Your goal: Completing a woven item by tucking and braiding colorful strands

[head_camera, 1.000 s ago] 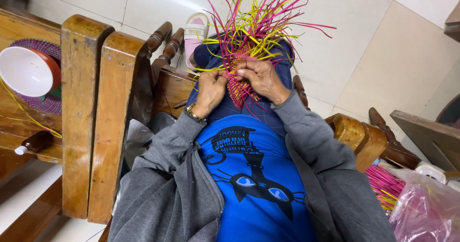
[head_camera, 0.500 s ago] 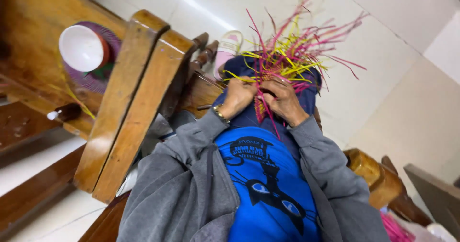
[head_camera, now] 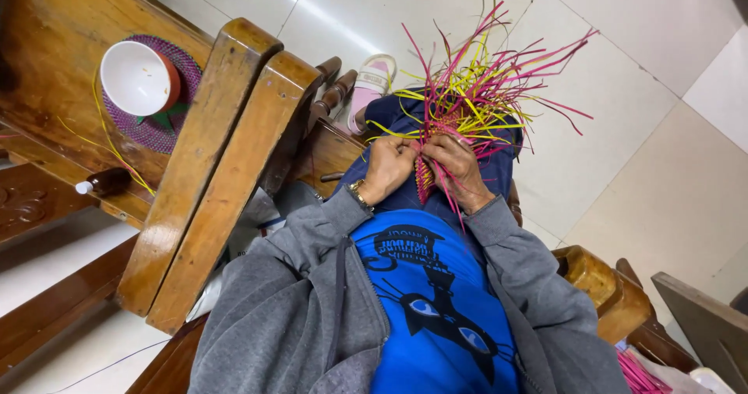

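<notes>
Both our hands, left hand (head_camera: pixel 387 168) and right hand (head_camera: pixel 456 168), pinch the woven strips (head_camera: pixel 475 98) fanning away from our fingers.

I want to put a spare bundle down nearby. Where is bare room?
Bare wood on the side table left of the white bowl; open floor tiles right of the strips. Crowded: the lap, under the left hand and right hand.

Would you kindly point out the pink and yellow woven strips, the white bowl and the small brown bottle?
pink and yellow woven strips (head_camera: pixel 475 98): head view, middle of the splayed bundle.
white bowl (head_camera: pixel 136 77): head view, its inside.
small brown bottle (head_camera: pixel 109 181): head view, its dark body.
</notes>
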